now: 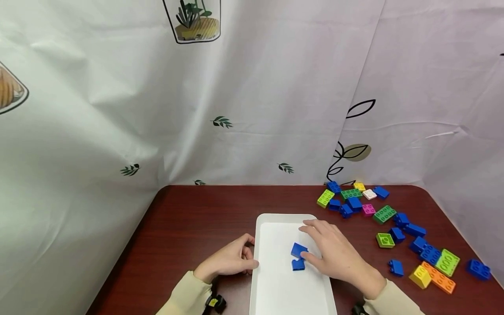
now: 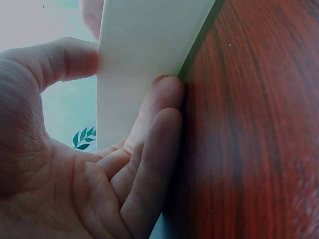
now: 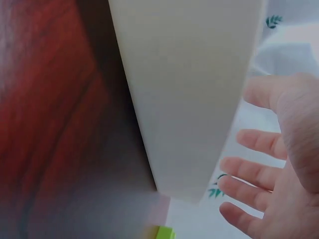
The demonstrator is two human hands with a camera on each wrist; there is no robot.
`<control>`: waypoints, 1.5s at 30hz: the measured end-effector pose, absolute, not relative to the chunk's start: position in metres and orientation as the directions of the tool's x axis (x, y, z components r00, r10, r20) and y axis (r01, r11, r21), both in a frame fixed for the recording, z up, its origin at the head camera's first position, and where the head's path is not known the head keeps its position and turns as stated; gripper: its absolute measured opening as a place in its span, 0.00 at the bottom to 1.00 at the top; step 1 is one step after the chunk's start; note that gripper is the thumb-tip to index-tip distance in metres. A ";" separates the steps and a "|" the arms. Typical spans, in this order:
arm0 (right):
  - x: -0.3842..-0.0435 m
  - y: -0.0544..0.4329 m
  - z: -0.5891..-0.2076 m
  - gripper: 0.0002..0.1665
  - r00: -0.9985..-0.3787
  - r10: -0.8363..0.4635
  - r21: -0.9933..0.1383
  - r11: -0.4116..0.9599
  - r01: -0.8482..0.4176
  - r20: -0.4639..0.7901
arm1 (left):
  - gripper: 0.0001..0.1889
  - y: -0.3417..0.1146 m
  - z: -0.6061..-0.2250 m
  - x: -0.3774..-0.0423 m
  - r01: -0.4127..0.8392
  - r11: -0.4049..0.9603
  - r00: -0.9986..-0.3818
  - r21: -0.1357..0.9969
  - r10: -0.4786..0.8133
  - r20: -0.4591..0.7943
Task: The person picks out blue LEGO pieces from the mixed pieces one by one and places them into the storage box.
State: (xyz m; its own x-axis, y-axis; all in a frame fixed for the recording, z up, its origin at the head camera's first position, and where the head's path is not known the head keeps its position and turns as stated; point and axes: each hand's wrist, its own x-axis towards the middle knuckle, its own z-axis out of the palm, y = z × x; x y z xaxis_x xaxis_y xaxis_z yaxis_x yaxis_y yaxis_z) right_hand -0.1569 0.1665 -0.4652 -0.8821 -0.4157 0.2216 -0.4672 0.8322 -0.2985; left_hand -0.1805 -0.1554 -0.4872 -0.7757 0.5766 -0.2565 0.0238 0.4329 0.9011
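A white tray (image 1: 289, 291) lies on the table, with two small blue bricks inside: an upper brick (image 1: 299, 250) and a lower brick (image 1: 298, 265). At the tray's left side, my left hand (image 1: 232, 259) holds the edge, thumb at the rim. In the left wrist view its curled fingers (image 2: 162, 129) lie against the outer wall, low down near the table. My right hand (image 1: 334, 251) is over the tray's right part, fingers spread and loosely bent, its thumb tip right beside the blue bricks. The right wrist view has the hand (image 3: 279, 164) beyond the tray wall (image 3: 184, 99).
Many loose bricks lie on the right of the dark red table (image 1: 204, 210), among them an orange brick (image 1: 438, 278), a yellow brick (image 1: 420, 277), a lime brick (image 1: 385, 240) and a pink brick (image 1: 368, 210). A printed white curtain (image 1: 252, 87) hangs behind.
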 end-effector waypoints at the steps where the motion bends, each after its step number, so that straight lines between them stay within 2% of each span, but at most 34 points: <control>1: -0.158 0.169 -0.464 0.38 -0.879 -0.415 -0.297 0.830 -0.471 0.234 | 0.27 -0.155 -0.487 -0.180 0.024 0.432 -0.776 0.901 0.577 -0.256; 22: -0.195 0.234 -0.462 0.32 -0.890 -0.314 -0.220 0.892 -0.396 0.331 | 0.27 -0.155 -0.487 -0.180 0.032 0.439 -0.778 0.898 0.575 -0.253; 30: -0.209 0.256 -0.468 0.31 -0.912 -0.282 -0.181 0.921 -0.344 0.297 | 0.27 -0.155 -0.487 -0.180 0.032 0.437 -0.782 0.899 0.571 -0.250; 40: -0.219 0.263 -0.475 0.28 -0.918 -0.300 -0.139 0.929 -0.342 0.258 | 0.27 -0.156 -0.487 -0.180 0.023 0.435 -0.779 0.900 0.572 -0.257; 45: -0.219 0.263 -0.477 0.23 -0.907 -0.314 -0.104 0.930 -0.354 0.281 | 0.27 -0.156 -0.487 -0.180 0.021 0.434 -0.776 0.901 0.575 -0.258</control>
State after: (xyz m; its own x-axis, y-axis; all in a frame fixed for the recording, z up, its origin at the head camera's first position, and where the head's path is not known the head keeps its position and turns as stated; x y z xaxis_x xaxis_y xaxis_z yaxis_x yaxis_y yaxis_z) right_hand -0.2194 0.2631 -0.4771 -0.9069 -0.3138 0.2811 -0.3537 0.9296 -0.1038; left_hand -0.1804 -0.1559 -0.4872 -0.7764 0.5748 -0.2583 0.0214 0.4337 0.9008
